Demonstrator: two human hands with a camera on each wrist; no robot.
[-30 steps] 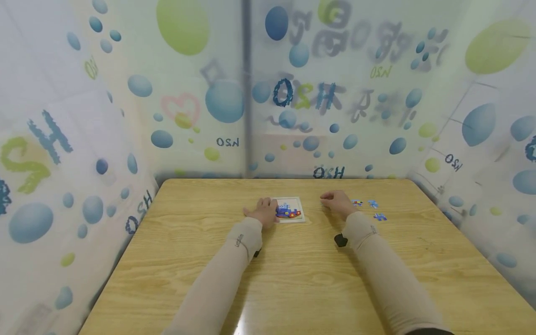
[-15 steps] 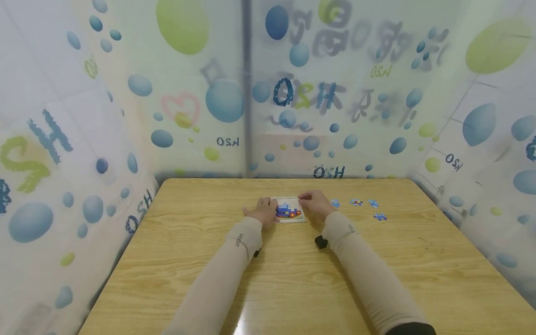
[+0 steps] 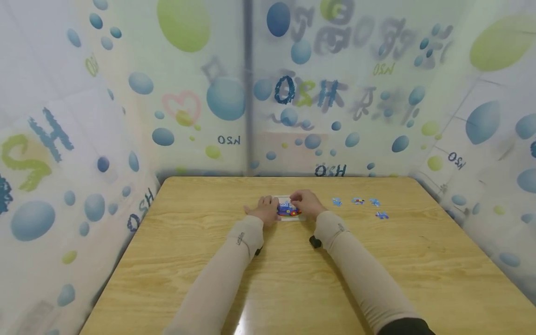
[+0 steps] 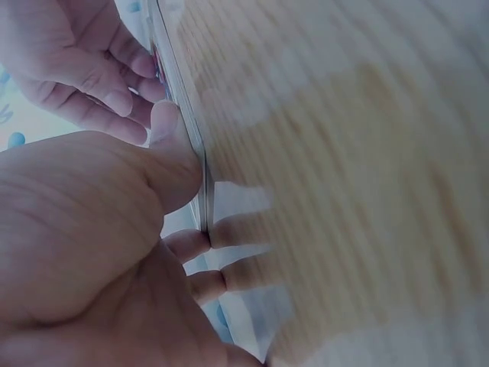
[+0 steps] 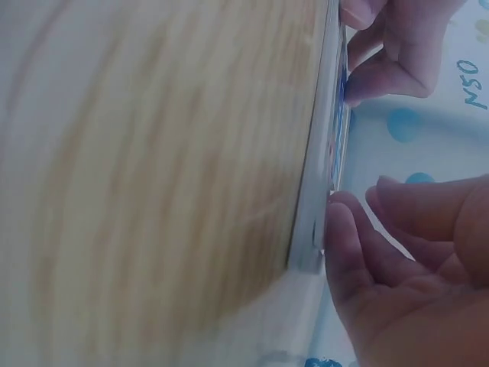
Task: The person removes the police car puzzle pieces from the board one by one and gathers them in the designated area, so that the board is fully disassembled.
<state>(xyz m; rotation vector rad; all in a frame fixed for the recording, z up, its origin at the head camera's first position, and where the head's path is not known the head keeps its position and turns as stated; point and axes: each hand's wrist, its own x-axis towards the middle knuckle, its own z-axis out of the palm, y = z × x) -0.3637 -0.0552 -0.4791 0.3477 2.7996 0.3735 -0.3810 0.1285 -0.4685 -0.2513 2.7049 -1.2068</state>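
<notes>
The shallow puzzle tray (image 5: 309, 237), with a blue boat picture (image 3: 288, 211) partly assembled in it, lies flat near the far edge of the tabletop (image 3: 289, 279). My left hand (image 3: 264, 211), its fingers loosely spread, rests on the tray's left side. My right hand (image 3: 307, 204) is over the right side, thumb and fingers bent; whether they have hold of a piece, I cannot tell. To the right, four loose jigsaw pieces (image 3: 358, 201) lie apart from one another. Behind stands a bubble-printed curtain (image 3: 201, 158).

Backward "H2O" (image 3: 306, 94) on the wall (image 3: 188, 158)
</notes>
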